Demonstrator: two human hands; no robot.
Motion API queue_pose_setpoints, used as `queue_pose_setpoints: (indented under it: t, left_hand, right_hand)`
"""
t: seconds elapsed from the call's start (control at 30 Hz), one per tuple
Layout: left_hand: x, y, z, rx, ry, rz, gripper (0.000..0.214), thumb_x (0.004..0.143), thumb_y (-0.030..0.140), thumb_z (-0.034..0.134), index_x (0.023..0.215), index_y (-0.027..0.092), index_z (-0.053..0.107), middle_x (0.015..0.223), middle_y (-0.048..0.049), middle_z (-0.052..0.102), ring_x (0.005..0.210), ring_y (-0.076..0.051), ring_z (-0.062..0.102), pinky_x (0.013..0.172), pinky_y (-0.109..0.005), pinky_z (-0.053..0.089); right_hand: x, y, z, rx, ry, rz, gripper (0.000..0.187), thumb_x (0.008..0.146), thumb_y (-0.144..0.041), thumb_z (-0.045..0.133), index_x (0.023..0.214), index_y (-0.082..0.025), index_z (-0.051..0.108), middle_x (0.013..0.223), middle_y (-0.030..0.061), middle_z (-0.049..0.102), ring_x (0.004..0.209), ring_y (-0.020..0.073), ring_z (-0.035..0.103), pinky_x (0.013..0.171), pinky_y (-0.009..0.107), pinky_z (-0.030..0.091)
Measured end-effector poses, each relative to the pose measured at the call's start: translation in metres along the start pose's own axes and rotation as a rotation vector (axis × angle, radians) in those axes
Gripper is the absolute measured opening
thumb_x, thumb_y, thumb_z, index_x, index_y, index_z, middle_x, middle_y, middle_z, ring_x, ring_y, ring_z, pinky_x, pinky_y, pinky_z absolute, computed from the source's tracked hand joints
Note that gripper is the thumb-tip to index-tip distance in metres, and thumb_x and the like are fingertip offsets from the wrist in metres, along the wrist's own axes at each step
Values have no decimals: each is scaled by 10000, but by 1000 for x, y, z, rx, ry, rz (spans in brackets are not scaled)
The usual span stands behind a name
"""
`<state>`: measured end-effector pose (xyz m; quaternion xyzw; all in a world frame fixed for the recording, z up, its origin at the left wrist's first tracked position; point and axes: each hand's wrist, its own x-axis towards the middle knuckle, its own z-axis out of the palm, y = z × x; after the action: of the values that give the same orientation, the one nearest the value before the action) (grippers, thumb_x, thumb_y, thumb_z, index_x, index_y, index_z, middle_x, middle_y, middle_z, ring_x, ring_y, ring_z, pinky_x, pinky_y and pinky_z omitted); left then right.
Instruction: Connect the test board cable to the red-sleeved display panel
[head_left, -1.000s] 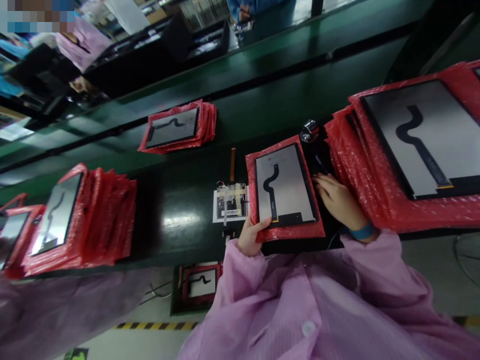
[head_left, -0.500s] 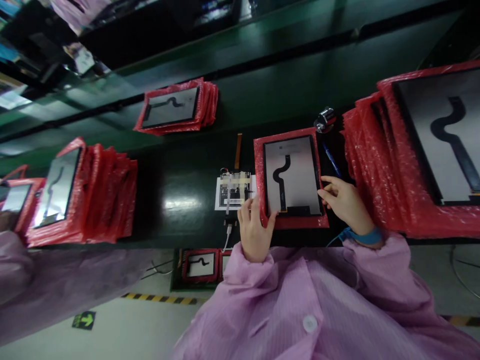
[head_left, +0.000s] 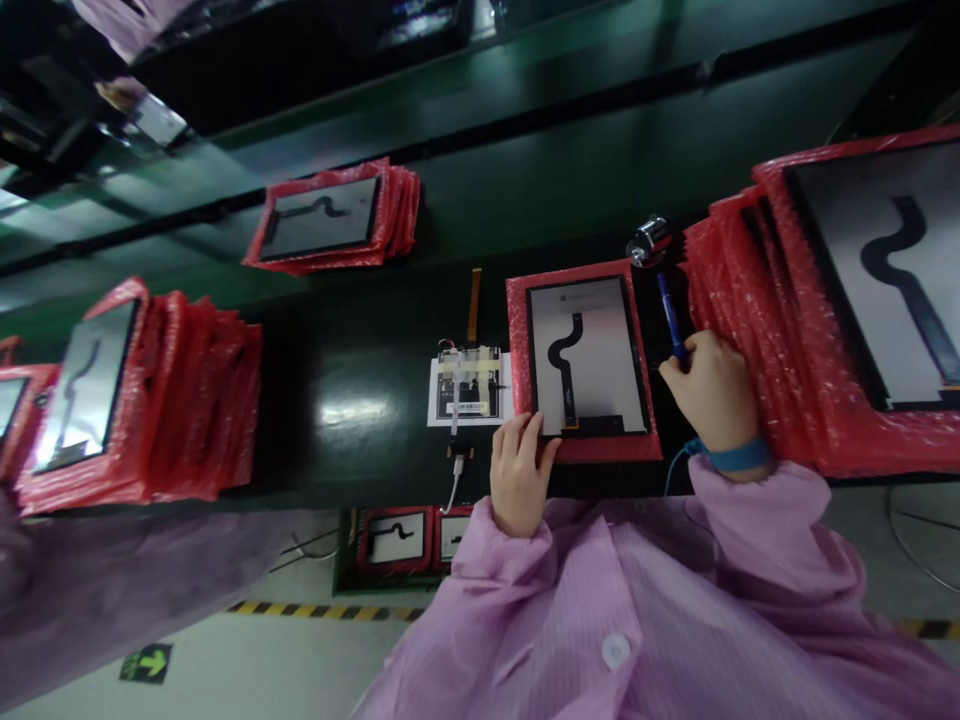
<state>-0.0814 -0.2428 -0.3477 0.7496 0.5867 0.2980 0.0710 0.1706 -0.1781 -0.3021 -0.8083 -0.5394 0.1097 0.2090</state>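
An LCD panel (head_left: 598,370) with a dark, S-shaped flex cable (head_left: 564,370) lies on a red bubble-wrap sleeve (head_left: 611,447) in front of me. My left hand (head_left: 520,470) rests on its lower left corner, fingertips flat on the panel edge and thumb apart. To the right of the panel, my right hand (head_left: 712,390) is closed around the lower end of a blue pen (head_left: 670,310), which leans away from me. A blue wrist strap (head_left: 739,457) circles my right wrist. Left of the panel sits a circuit board (head_left: 469,385) with taped ribbon cables on white paper.
Stacked panels in red bubble wrap stand at right (head_left: 795,400), at left (head_left: 187,400) and at the back (head_left: 397,215). A small metal cylinder (head_left: 649,240) is beyond the pen. A white cable (head_left: 453,485) hangs over the bench edge. A co-worker's sleeve (head_left: 112,590) shows at lower left.
My right hand has left the panel's right edge and taken hold of the blue pen, which is now tilted more upright. My left hand has shifted slightly right onto the panel's corner.
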Motion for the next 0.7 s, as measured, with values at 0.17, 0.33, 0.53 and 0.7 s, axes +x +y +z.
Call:
queue_pose_setpoints:
  t: [0.17,0.33,0.53,0.7]
  left_hand:
    - [9,22,-21,-89,15,158,432,964,450,604,1285,162,598,1207,-136,663,1117,-252,621,967,-403,537]
    - [14,49,-17,-298,-152,380,355,1043,413,434,1207,124,557,967,-103,725,845,-195,696,733,-314,579]
    - [11,53,-16,-501,-321,276,341,1063,388,369,1063,127,588,921,-99,724,816,-189,698,736,-297,573]
    - [10,42,-47,-730,-614,64,500,1067,497,269,1001,150,621,846,-68,708,728,-145,665,684,-245,530]
  right_hand:
    - [-54,-13,-23,815,-337,53,215,818,-365,663,896,-223,522,736,4,630,600,179,653,543,292,531]
    - [-101,-26,-10,987,-357,-90,173,896,-369,655,832,-212,617,786,6,629,700,131,642,611,223,529]
    - [-122,-24,-2,909,-232,-109,256,962,-359,595,758,-205,621,668,-29,569,566,85,522,514,201,410]
    - [-121,-20,-19,1014,-47,-89,183,961,-314,594,801,-225,600,621,-46,532,496,84,487,453,211,380]
